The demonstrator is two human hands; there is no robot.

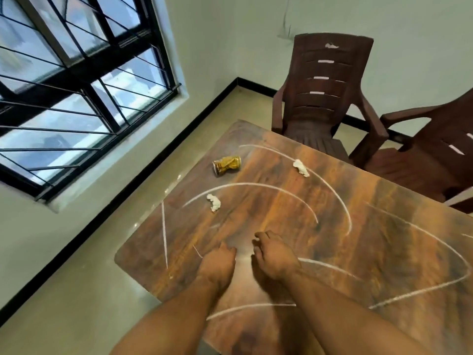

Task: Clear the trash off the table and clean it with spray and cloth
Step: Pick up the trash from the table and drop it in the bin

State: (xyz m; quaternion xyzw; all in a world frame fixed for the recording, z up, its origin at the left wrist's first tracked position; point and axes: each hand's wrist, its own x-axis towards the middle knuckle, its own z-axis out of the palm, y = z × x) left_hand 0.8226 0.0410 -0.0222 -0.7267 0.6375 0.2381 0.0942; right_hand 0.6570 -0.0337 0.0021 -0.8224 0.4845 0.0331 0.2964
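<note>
Wood-grain table (320, 201) marked with white chalk lines (279, 188). Trash on it: crushed gold can (227, 165) lying on its side near the far left edge, crumpled paper wad (214, 202) nearer in, second paper wad (301, 168) toward the far side, sitting on a chalk arc. All three well apart. Left hand (217, 262) and right hand (275, 257) side by side over the near part of the tabletop, palms down, fingers loosely curled, holding nothing. Two brown plastic chairs (325, 83) at the far side. Barred window (76, 85) on the left wall.
</note>
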